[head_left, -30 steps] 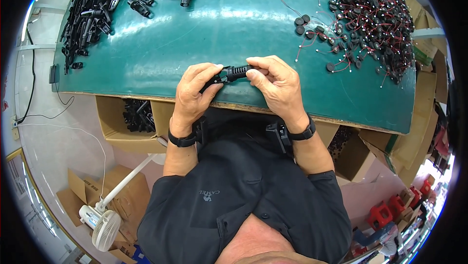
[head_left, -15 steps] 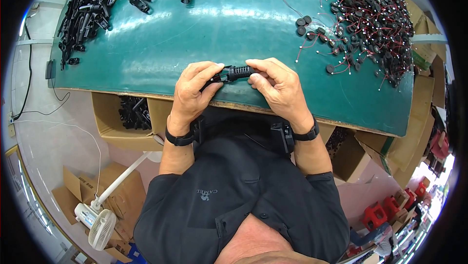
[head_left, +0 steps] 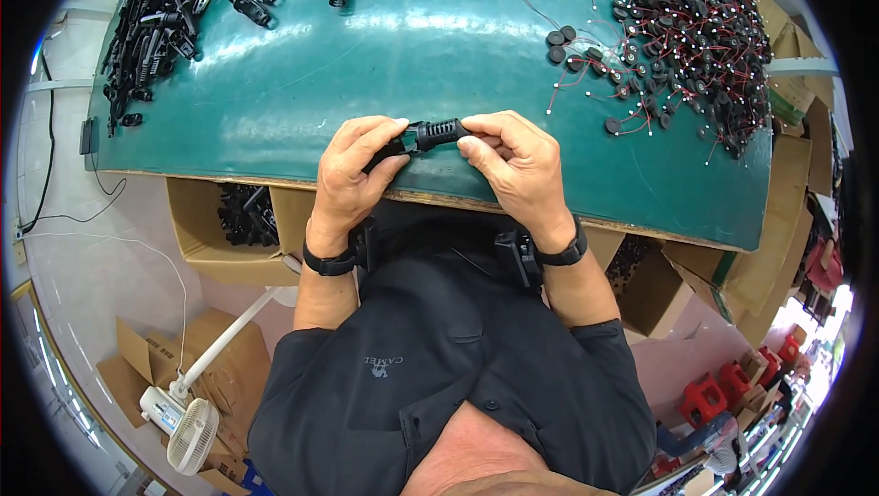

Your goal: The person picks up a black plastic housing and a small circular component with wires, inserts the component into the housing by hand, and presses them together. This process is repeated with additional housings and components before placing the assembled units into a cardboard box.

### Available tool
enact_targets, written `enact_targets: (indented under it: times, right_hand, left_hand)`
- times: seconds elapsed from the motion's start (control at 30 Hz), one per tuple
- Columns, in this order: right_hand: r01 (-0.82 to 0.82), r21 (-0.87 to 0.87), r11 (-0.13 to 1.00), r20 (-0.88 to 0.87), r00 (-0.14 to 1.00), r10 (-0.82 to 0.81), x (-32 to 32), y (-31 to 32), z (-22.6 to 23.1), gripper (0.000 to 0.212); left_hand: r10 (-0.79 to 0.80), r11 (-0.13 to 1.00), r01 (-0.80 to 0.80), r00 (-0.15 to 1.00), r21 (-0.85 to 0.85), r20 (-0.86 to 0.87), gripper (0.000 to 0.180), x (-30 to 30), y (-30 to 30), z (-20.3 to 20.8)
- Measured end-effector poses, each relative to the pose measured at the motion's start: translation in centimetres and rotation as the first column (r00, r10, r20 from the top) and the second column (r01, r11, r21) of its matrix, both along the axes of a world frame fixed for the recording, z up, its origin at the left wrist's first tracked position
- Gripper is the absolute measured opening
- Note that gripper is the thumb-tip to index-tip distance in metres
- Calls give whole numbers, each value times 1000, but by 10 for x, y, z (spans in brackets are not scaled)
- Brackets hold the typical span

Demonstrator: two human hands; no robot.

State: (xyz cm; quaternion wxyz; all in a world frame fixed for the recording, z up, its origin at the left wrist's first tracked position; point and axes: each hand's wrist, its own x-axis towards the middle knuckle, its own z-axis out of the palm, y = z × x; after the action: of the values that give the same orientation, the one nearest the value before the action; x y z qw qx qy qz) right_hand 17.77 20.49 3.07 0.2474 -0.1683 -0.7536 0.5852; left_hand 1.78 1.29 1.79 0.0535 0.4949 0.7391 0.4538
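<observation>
- Head view: left hand (head_left: 352, 168) has a thumb-and-fingers pinch on one end of a black ribbed plastic housing (head_left: 438, 134), gap pretty narrow.
- Right hand (head_left: 526, 164) is pinching the other end, so the thing sits sideways right between both hands, over the near edge of the green tabletop (head_left: 275, 98).
- Beyond the left hand, off to its left: a messy heap of black plastic housings (head_left: 165, 33).
- Beyond the right hand, rightward: loads of round black discs with red wires (head_left: 687, 47).
</observation>
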Motion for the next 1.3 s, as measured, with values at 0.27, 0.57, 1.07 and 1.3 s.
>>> enact_targets:
  times: [0.27,0.57,1.07,1.3]
  right_hand:
    - [129,98,987,-61,990,-123,-4,-13,-7,15]
    - [155,30,987,-34,988,-154,-5,-16,-12,10]
    - [245,144,959,-51,970,-240,-15,-28,-16,7]
    - [252,234,939,-138,965,-225,-15,-29,-21,10]
  left_hand:
    - [9,1000,-8,1000,10,-22,53,0,0,-2]
    - [-4,1000,5,999,20,-44,53,0,-1,0]
    - [82,995,-74,990,70,-118,55,8,3,-3]
    - [71,996,-67,995,57,-69,56,7,0,-2]
